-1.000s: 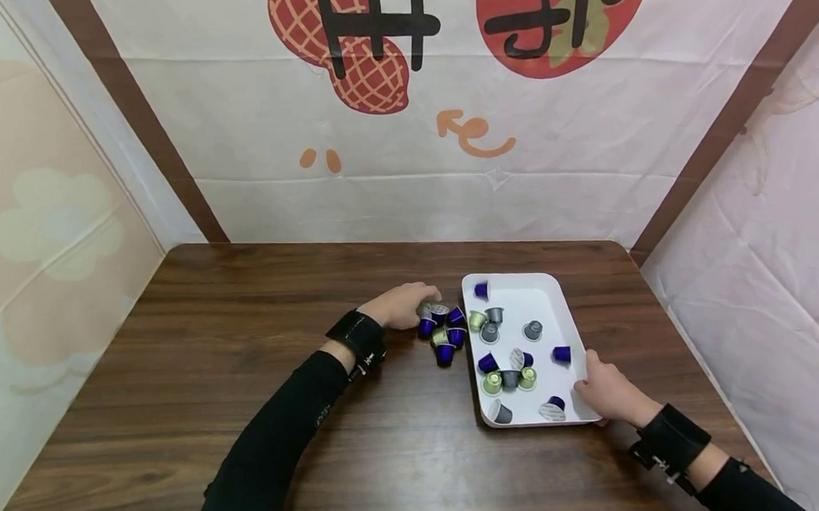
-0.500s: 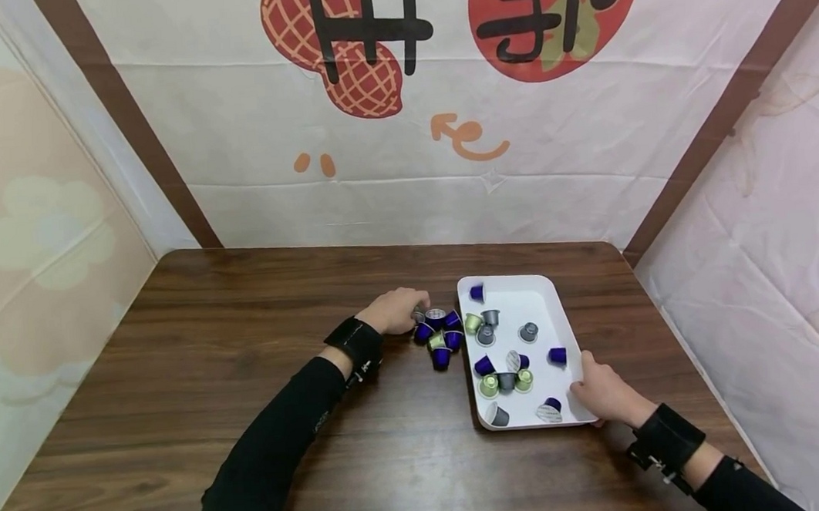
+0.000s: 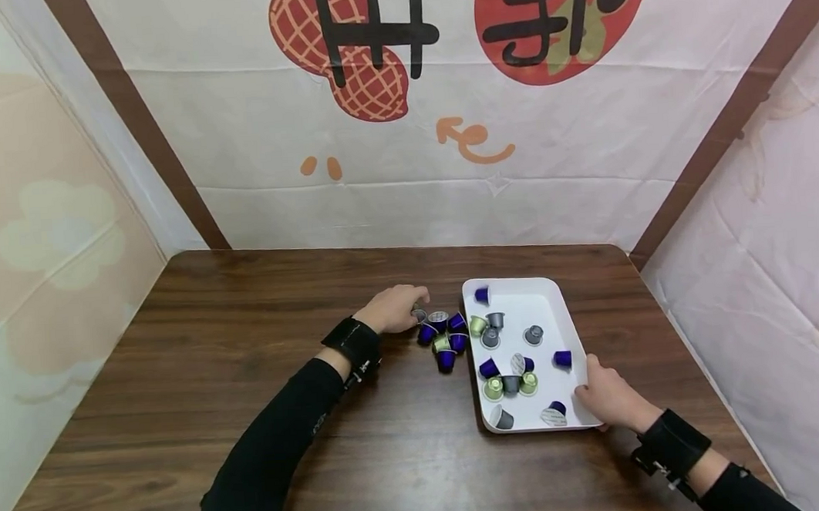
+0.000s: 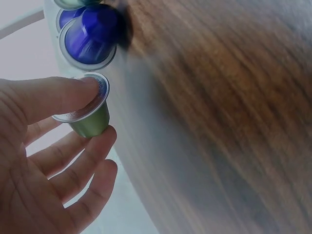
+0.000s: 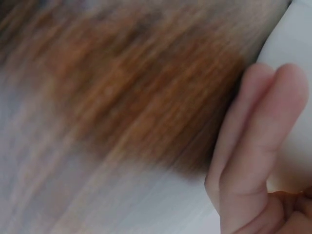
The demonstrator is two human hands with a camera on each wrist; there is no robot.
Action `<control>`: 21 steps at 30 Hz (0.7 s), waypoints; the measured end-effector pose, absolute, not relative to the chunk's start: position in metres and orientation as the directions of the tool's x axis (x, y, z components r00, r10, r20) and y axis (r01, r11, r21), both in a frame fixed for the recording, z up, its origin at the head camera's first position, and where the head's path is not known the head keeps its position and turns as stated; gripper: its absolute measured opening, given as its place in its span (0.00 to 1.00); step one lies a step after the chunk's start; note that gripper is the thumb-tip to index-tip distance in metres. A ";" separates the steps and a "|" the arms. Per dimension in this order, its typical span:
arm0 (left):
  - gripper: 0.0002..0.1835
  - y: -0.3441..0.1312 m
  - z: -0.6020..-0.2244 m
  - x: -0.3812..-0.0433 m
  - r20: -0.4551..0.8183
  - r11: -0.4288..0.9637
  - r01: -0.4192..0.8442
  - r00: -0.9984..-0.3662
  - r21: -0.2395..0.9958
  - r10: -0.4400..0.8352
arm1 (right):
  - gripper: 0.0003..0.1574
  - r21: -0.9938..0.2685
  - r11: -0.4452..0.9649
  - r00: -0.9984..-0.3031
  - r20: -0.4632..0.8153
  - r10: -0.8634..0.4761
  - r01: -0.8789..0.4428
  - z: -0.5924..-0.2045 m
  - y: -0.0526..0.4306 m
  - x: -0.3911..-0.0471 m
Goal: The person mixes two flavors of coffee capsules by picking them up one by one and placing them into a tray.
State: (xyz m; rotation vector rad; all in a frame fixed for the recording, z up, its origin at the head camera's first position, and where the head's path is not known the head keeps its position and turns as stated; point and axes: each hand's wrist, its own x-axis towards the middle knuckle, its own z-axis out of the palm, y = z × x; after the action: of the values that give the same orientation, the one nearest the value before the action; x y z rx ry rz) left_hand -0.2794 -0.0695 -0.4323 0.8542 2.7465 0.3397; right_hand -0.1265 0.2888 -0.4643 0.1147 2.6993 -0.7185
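My left hand (image 3: 393, 309) is at the left side of a small heap of coffee capsules. In the left wrist view its thumb presses the foil lid of a green coffee capsule (image 4: 93, 121), pinching it against the fingers. Beside that capsule sits a blue capsule (image 4: 95, 39) with its rim down. The heap also holds more blue capsules (image 3: 446, 360) and another green one (image 3: 440, 343), just left of a white tray (image 3: 551, 314). At the tray's near right corner, my right hand (image 3: 614, 395) grips the edge; its fingers (image 5: 263, 131) lie along the outer wall.
Inside the tray lie several scattered capsules: blue, grey (image 3: 533, 335) and green (image 3: 493, 388), some upside down, some on their sides. The brown wooden table (image 3: 280, 308) extends left and in front. A printed fabric sheet (image 3: 250, 140) hangs behind the table.
My left hand has drawn slightly to the left from the heap, with the green capsule between thumb and fingers. The right hand stays on the tray. The head view shifts slightly.
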 end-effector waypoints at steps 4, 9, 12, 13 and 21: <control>0.20 -0.071 -0.427 -0.276 -0.165 0.813 0.507 -0.810 0.286 0.563 | 0.32 -0.458 0.872 -0.931 -0.365 -0.009 0.172 -0.462 0.289 -0.126; 0.20 -0.071 -0.423 -0.274 -0.160 0.798 0.512 -0.800 0.318 0.578 | 0.32 -0.453 0.871 -0.925 -0.379 0.001 0.187 -0.462 0.290 -0.126; 0.20 -0.069 -0.422 -0.274 -0.152 0.797 0.514 -0.802 0.317 0.578 | 0.31 -0.461 0.869 -0.930 -0.368 -0.002 0.180 -0.462 0.291 -0.127; 0.20 -0.069 -0.422 -0.274 -0.147 0.798 0.516 -0.803 0.311 0.577 | 0.31 -0.462 0.869 -0.931 -0.365 -0.004 0.177 -0.462 0.291 -0.127; 0.20 -0.062 -0.414 -0.273 -0.113 0.785 0.552 -0.793 0.281 0.598 | 0.31 -0.464 0.867 -0.932 -0.364 -0.002 0.179 -0.464 0.290 -0.127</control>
State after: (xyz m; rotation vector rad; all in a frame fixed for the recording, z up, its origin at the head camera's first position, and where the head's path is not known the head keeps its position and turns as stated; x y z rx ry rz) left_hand -0.2731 -0.0623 -0.4138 0.9052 2.7802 0.3478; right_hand -0.1275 0.2905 -0.4645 0.1316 2.6846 -0.7161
